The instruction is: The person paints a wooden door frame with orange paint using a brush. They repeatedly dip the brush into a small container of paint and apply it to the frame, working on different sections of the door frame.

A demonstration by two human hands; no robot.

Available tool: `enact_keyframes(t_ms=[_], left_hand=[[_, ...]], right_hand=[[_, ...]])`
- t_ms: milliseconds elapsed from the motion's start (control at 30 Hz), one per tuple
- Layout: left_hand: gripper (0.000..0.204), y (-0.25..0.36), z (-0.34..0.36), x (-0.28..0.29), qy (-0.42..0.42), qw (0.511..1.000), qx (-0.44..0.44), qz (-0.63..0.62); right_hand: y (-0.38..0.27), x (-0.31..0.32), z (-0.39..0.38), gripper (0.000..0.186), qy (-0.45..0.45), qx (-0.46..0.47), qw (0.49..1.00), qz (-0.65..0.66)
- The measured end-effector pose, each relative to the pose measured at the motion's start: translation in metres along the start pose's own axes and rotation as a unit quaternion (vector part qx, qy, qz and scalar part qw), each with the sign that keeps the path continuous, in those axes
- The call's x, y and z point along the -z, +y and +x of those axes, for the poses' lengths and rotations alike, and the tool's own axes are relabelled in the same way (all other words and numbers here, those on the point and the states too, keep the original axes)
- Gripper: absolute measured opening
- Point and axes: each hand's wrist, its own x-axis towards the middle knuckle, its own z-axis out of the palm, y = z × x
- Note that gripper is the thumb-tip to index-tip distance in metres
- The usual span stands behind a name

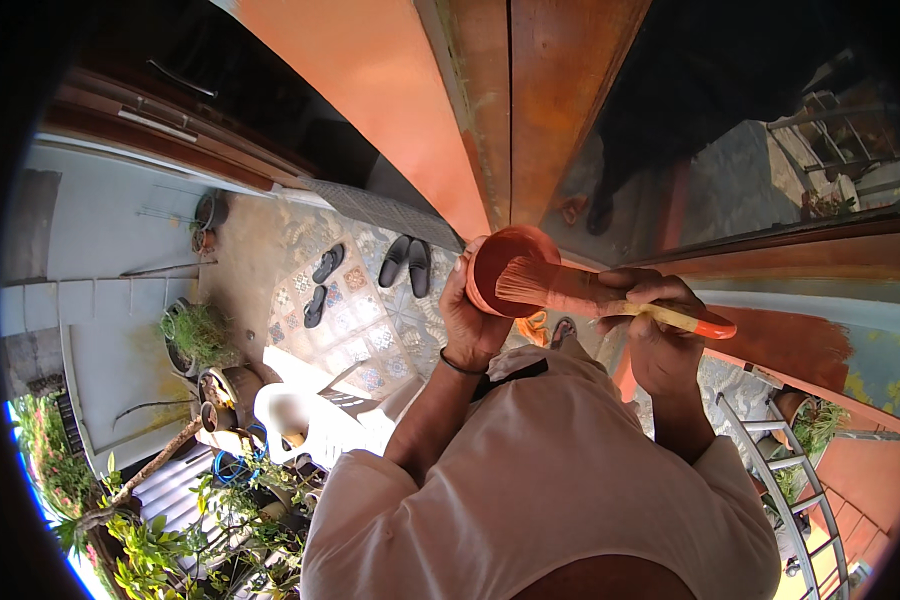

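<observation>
Two hands meet in front of the person's chest, each closed on something; the left hand (478,325) is curled round the side of a small reddish cup (488,262), its opening facing up toward the head; the right hand (665,325) pinches a paintbrush (573,285) between thumb and fingers, gripping it where the pale handle meets the head.

The brush lies just beside and to the right of the left hand; its long axis runs nearly sideways, bristles (523,282) to the left, red handle tip to the right and slightly nearer the body; the bristle end sits over the mouth of the cup, so the head overlaps the rim, though whether the bristles touch the rim or the inside I cannot tell; the left hand is the nearer one to the bristles, the right hand to the handle.

Beyond the right hand runs a low wall band (780,338) in reddish brown; above stand a wooden frame (565,80) and dark glass (715,160); dark shoes (418,268) lie on the patterned floor to the left; a metal ladder (788,463) stands at lower right.
</observation>
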Motion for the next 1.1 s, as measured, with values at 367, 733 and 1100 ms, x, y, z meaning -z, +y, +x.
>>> enact_keyframes(t_ms=[367,733,1100], left_hand=[[0.047,0.008,0.002,0.009,-0.023,1.000,0.015,-0.005],[0.052,0.029,0.010,0.020,-0.038,0.996,0.072,-0.020],[0.048,0.035,-0.012,0.026,0.037,0.998,0.026,-0.037]], right_hand=[[0.028,0.001,-0.017,0.025,0.042,0.005,0.994,0.104],[0.061,-0.021,-0.039,0.027,0.173,-0.138,0.914,0.341],[0.074,-0.015,0.028,0.028,0.102,0.121,0.985,0.061]])
